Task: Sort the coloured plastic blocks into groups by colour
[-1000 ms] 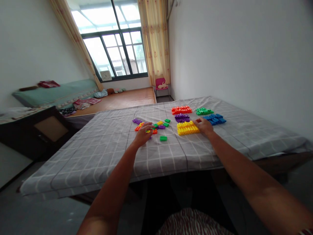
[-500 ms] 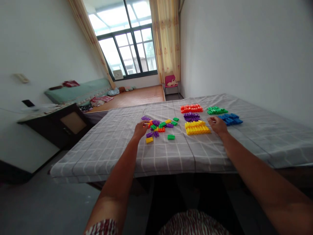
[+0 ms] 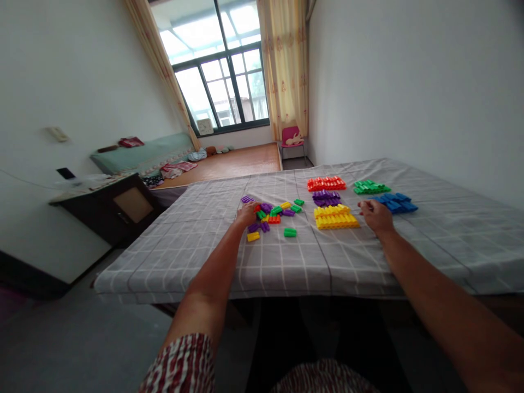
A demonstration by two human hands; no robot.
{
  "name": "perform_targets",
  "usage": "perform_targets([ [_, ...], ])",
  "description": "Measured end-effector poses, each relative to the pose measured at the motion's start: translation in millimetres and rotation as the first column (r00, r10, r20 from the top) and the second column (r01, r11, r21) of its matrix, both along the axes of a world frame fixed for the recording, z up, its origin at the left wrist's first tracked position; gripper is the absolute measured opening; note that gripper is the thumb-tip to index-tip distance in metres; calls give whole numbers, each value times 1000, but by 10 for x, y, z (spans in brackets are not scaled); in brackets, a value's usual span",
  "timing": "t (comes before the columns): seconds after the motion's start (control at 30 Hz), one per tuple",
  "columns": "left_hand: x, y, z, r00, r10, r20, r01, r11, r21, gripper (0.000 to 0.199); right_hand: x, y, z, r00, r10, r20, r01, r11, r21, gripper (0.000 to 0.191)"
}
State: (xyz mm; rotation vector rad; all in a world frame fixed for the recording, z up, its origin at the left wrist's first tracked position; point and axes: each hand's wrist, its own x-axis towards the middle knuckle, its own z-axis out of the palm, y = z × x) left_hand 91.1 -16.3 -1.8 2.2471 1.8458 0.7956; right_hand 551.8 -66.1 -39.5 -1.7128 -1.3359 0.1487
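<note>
My left hand [image 3: 247, 213] is at the left side of a loose pile of small plastic blocks, its fingers bent down among them. A red-orange block [image 3: 257, 208] shows right beside its fingertips, and a purple block [image 3: 247, 200] lies just behind. What the fingers grip, if anything, is hidden. Curled closed, my right hand [image 3: 374, 214] rests between the yellow blocks [image 3: 336, 219] and the blue blocks [image 3: 396, 203], partly covering the blue group. I cannot see anything inside it. Nearest me in the pile lie a yellow block [image 3: 253, 236] and a green block [image 3: 290, 232].
Behind the yellow group sit rows of purple blocks [image 3: 326, 198] and red blocks [image 3: 326, 184], with green blocks [image 3: 371, 188] to their right. A grey checked cloth [image 3: 172, 245] covers the table. A dark cabinet [image 3: 102, 204] stands left, a wall right.
My left hand has pushed slightly farther into the pile, and its fingertips are now lower among the blocks. The right hand stays by the blue group. The whole view has shifted a little.
</note>
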Motion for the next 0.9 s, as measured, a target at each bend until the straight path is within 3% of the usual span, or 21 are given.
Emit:
perform_targets([
  [0.23, -166, -111, -107, 949, 312, -39, -307, 947, 95, 33, -9, -2, -12, 999, 47, 6, -47, 999, 12, 29],
  [0.3, -175, -133, -99, 944, 330, -13, -326, 937, 125, 33, -16, -1, -19, 998, 63, 12, -64, 998, 27, 29],
  [0.47, -104, -136, -61, 966, 212, 146, -232, 963, 137, 31, -30, -17, -22, 997, 72, 24, -73, 997, 29, 29],
  [0.57, -71, -146, -48, 954, 206, 216, -239, 961, 138, 33, -33, -31, -20, 997, 71, 21, -71, 997, 29, 28],
  [0.73, -227, -163, -51, 908, 363, 211, -387, 918, 84, 34, -47, -52, -1, 998, 64, 24, -64, 998, -4, 26],
  [0.9, -526, -145, -112, 814, 541, 211, -550, 835, -17, 32, -80, -80, 37, 997, 74, 21, -74, 997, -25, 26],
])
